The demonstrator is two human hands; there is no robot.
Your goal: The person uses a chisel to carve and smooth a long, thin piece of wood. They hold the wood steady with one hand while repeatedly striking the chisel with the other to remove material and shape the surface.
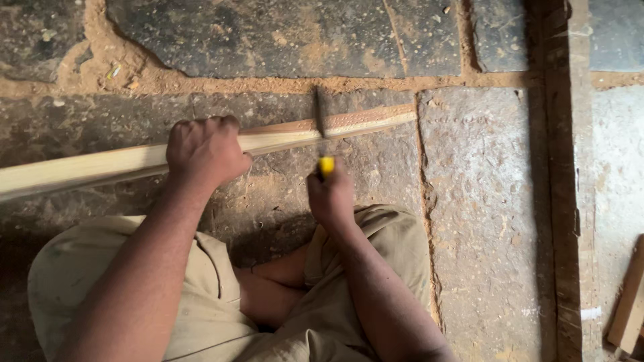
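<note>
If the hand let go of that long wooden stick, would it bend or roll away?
Probably stiff: the wooden stick runs nearly straight across the stone floor under the left hand. It looks thin, so likely light. Its rounded shape might let it roll a little, though sawdust could slow it.

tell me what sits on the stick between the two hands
Head view: bare pale wood of the stick between the left hand and the tool gripped by the right hand.

the floor [483, 221] is made of dark, worn stone slabs with sandy joints between them. pale sawdust [221, 84] lies thick along the joints and is scattered over the slabs. a long wooden beam [567, 201] lies on the floor at the right, and a short wooden offcut [629, 305] lies just beside it.
</note>
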